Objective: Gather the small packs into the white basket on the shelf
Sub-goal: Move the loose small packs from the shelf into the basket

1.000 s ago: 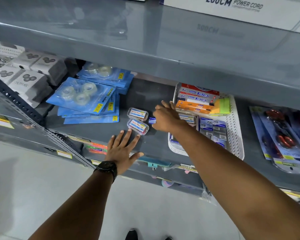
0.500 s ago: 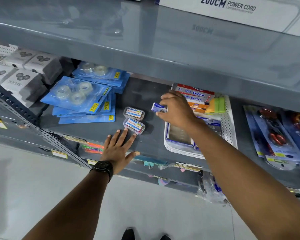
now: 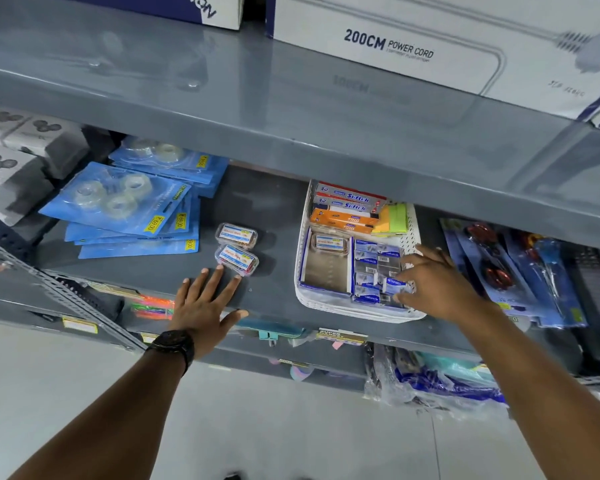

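Note:
A white basket [image 3: 357, 311] stands on the grey shelf, right of centre. It holds several small blue packs [image 3: 374, 268], a clear box [image 3: 329, 243] and boxed items at the back. My right hand [image 3: 433, 285] is over the basket's front right corner, fingers on a small blue pack [image 3: 397, 285] among the others. Two small clear packs [image 3: 236, 247] with labels lie on the shelf left of the basket. My left hand [image 3: 205, 303] rests flat on the shelf edge, fingertips just short of the nearer clear pack.
Blue tape blister packs [image 3: 118, 202] are stacked at the left, grey boxes [image 3: 18, 157] further left. Blue carded items [image 3: 510, 271] lie right of the basket. A grey shelf [image 3: 291, 109] with a power cord box [image 3: 413, 46] hangs overhead.
My right hand picked the small blue pack off the shelf and carried it right into the basket's front right corner. My left hand stayed flat on the shelf edge.

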Tool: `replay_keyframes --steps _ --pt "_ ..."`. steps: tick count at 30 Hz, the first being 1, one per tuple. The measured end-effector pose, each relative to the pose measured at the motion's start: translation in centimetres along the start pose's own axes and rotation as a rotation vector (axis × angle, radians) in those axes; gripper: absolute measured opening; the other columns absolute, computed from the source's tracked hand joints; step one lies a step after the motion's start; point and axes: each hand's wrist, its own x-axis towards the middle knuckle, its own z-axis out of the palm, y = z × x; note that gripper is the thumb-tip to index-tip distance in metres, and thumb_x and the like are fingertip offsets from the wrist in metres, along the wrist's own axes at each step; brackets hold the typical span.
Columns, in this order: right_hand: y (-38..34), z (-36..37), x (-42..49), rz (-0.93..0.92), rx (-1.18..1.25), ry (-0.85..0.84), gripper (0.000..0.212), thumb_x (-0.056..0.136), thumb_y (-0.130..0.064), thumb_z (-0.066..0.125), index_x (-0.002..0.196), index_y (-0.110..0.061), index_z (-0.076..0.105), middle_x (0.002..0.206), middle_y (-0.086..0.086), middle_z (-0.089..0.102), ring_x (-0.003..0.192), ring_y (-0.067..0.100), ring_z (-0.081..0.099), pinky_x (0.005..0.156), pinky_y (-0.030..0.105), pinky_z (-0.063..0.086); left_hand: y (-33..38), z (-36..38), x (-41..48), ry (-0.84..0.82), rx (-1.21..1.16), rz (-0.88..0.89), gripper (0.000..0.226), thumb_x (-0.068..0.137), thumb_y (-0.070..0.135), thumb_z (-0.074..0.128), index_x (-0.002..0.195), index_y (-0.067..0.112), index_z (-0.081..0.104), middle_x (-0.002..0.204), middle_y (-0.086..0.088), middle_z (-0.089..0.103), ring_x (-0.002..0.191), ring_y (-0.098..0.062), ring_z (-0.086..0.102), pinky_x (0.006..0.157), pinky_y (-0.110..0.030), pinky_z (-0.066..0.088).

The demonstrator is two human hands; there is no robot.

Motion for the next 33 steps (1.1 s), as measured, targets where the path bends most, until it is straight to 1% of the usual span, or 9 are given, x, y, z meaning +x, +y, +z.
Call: replay_keyframes --steps 3,7,11,16,19,22,25,28,33 --pt "-0.2 0.4 -0.2 0.016 -0.085 -0.059 0.044 0.08 -0.052 0.066 0.122 -0.037 0.066 0.153 -0.006 0.041 0.149 0.024 0.014 0.121 0.051 0.006 -0.1 0.1 0.1 0.003 -0.001 0.001 0.075 0.089 0.076 0.015 0.153 0.037 0.022 0.162 -0.004 0.023 0.148 -0.035 0.02 0.118 -0.056 0.015" --pt "-0.9 1.1 0.2 0.015 -0.116 -0.082 0.048 0.081 -0.051 0.065 0.128 -0.039 0.06 0.156 -0.008 0.035 0.15 0.023 0.012 0.12 0.053 0.001 0.0 0.1 0.0 0.009 -0.006 -0.002 0.076 0.089 0.075 0.017 0.153 0.036 0.025 0.162 -0.005 0.023 0.148 -0.035 0.02 0.118 -0.056 0.014" --pt "-1.0 1.2 0.6 0.019 0.006 0.063 0.052 0.078 -0.045 0.072 0.128 -0.038 0.059 0.146 -0.008 0.048 0.144 0.022 0.027 0.12 0.05 0.015 0.2 -0.1 0.0 0.009 -0.001 -0.008 0.076 0.088 0.074 0.016 0.153 0.036 0.023 0.163 -0.004 0.021 0.149 -0.034 0.017 0.119 -0.055 0.012" --pt "-0.9 1.1 1.0 0.002 0.146 0.188 0.034 0.084 -0.028 0.07 0.118 -0.028 0.07 0.129 -0.004 0.063 0.127 0.022 0.048 0.111 0.04 0.034 0.2 -0.2 -0.1 0.006 0.0 -0.007 0.076 0.088 0.074 0.015 0.154 0.036 0.021 0.164 -0.004 0.018 0.15 -0.033 0.015 0.12 -0.055 0.011" --pt "-1.7 1.4 1.3 -0.041 0.183 0.156 0.035 0.088 -0.023 0.064 0.123 -0.027 0.067 0.131 -0.004 0.063 0.13 0.023 0.045 0.112 0.038 0.033 0.2 -0.3 -0.1 0.007 -0.007 -0.008 0.076 0.088 0.074 0.016 0.154 0.036 0.021 0.164 -0.004 0.018 0.15 -0.033 0.015 0.119 -0.056 0.012" --pt "-2.9 1.5 1.8 -0.057 0.179 0.119 0.042 0.089 -0.026 0.062 0.132 -0.027 0.061 0.138 -0.005 0.058 0.136 0.023 0.041 0.115 0.038 0.029 0.2 -0.3 -0.1 -0.002 0.002 -0.007 0.077 0.088 0.075 0.013 0.154 0.036 0.019 0.164 -0.005 0.017 0.15 -0.034 0.015 0.119 -0.056 0.011" --pt "-5.3 0.7 2.9 -0.1 0.246 0.162 0.047 0.088 -0.029 0.065 0.135 -0.026 0.057 0.139 -0.004 0.057 0.132 0.021 0.045 0.113 0.041 0.035 0.3 -0.4 -0.2 -0.01 0.017 -0.008 0.077 0.088 0.075 0.011 0.154 0.036 0.018 0.164 -0.005 0.017 0.15 -0.034 0.015 0.12 -0.055 0.011" --pt "-9.2 -0.5 4.8 -0.193 0.297 0.284 0.042 0.086 -0.029 0.066 0.127 -0.023 0.063 0.129 -0.001 0.063 0.122 0.025 0.053 0.107 0.042 0.041 0.4 -0.6 -0.2 0.002 0.018 -0.014 0.077 0.088 0.075 0.012 0.153 0.036 0.024 0.163 -0.005 0.022 0.148 -0.035 0.02 0.119 -0.055 0.014" --pt "-17.9 -2.4 8.4 -0.312 0.391 0.351 0.04 0.086 -0.027 0.064 0.126 -0.018 0.064 0.123 0.003 0.066 0.117 0.024 0.054 0.102 0.036 0.039 0.2 -0.4 -0.1 -0.01 0.029 -0.01 0.077 0.088 0.076 0.01 0.153 0.036 0.022 0.163 -0.005 0.021 0.149 -0.034 0.019 0.119 -0.056 0.015"
